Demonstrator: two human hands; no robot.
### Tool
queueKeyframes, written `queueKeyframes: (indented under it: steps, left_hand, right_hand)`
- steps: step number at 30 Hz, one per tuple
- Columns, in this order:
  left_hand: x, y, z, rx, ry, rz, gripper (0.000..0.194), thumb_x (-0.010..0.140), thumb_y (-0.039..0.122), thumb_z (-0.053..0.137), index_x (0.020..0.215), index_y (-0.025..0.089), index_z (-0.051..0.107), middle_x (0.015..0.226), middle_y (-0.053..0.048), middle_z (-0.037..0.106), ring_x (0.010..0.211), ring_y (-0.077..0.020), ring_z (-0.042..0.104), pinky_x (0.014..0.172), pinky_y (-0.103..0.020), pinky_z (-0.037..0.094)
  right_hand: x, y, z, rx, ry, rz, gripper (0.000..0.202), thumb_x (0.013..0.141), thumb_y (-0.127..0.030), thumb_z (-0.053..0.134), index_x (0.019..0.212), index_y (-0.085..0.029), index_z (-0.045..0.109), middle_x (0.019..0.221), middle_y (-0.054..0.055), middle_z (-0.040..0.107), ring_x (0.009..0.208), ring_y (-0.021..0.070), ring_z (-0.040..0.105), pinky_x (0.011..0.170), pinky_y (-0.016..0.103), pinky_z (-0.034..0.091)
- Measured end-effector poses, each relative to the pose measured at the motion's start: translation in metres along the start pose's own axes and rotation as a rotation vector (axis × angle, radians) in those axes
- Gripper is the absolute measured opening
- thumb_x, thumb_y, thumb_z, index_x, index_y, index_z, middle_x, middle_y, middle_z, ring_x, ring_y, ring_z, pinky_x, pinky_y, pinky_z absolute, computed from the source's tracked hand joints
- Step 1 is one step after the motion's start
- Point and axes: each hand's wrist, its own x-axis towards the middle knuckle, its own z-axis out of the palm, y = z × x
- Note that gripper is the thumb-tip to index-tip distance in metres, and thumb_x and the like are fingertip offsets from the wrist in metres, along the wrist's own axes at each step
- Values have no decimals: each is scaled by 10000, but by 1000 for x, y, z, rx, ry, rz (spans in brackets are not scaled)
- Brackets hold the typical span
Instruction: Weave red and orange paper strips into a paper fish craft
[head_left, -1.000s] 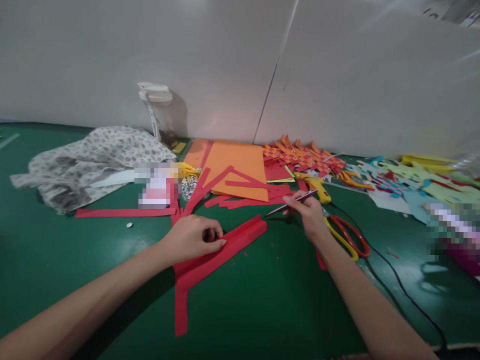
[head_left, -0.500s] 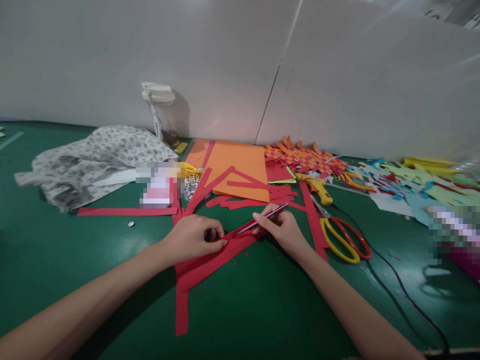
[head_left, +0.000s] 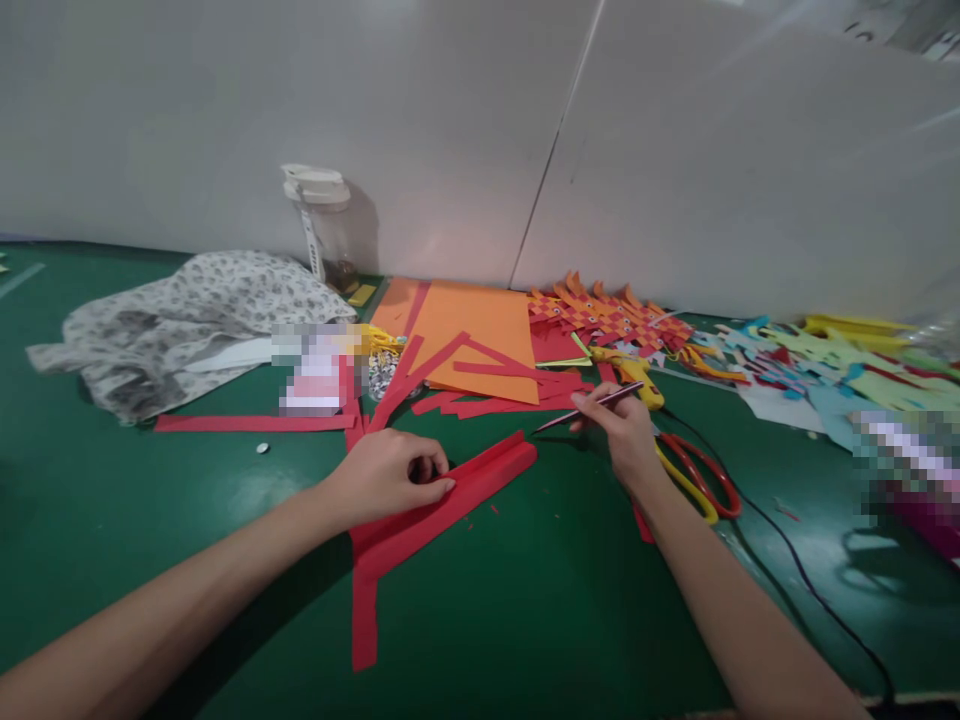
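A folded strip of red paper [head_left: 480, 487] lies slanted on the green table, creased along its length, its far right end lifted. My left hand [head_left: 394, 470] is closed at the strip's upper edge, fingers curled and thumb pressed on the paper. Beyond the strip's right end, my right hand [head_left: 619, 425] grips a thin dark pen [head_left: 589, 407], its tip pointing left just off the paper. Another red strip [head_left: 364, 625] sticks out below the folded one towards me.
Behind lie orange paper sheets [head_left: 487, 320] with red strips. Scissors [head_left: 701, 470] and a yellow glue gun [head_left: 634, 370] sit by my right hand, a black cord [head_left: 795, 560] trailing forward. Patterned cloth [head_left: 210, 310] and a lidded bottle [head_left: 322, 225] stand left; paper scraps [head_left: 825, 370] right.
My right hand has moved right and slightly up with the pen, off the red strip, uncovering its far end. My left hand has stayed put on the paper.
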Motion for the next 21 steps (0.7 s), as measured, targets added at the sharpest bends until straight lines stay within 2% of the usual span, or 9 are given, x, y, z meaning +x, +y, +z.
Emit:
queueKeyframes:
  steps: [3,8,12,16,21]
  left_hand:
    - [0,0,0,-2,0,-5,169,763,363,591,772,210,661,642,32,633,586,-97,552,515,-203,336]
    - [0,-1,0,-3,-3,12,172,763,367,590,778,213,665,642,30,630,582,-98,543,510,-208,323]
    - [1,-1,1,-7,-8,7,176,763,368,589,786,212,668,642,28,628,576,-98,535,506,-211,319]
    - [1,-1,1,-13,-10,5,172,762,365,591,775,208,661,644,28,627,578,-97,535,507,-209,322]
    - [0,0,0,8,9,-1,169,762,374,595,773,218,660,632,38,625,569,-92,533,502,-203,318]
  right_hand:
    - [-10,-4,10,39,-31,-18,292,679,-396,738,590,-202,540,464,-49,570,424,115,575,491,224,448]
    - [-32,-16,39,68,-285,93,297,722,-439,706,673,-205,531,523,-2,661,490,158,635,510,246,485]
    - [-39,-18,49,48,-371,160,310,719,-458,699,688,-204,525,556,13,685,521,175,656,514,262,504]
    - [-31,-12,40,33,-329,152,320,716,-471,692,687,-204,519,559,12,680,519,173,645,514,266,494]
    - [-11,-5,13,-17,-131,90,330,664,-456,734,634,-202,524,485,-29,603,459,136,586,469,228,426]
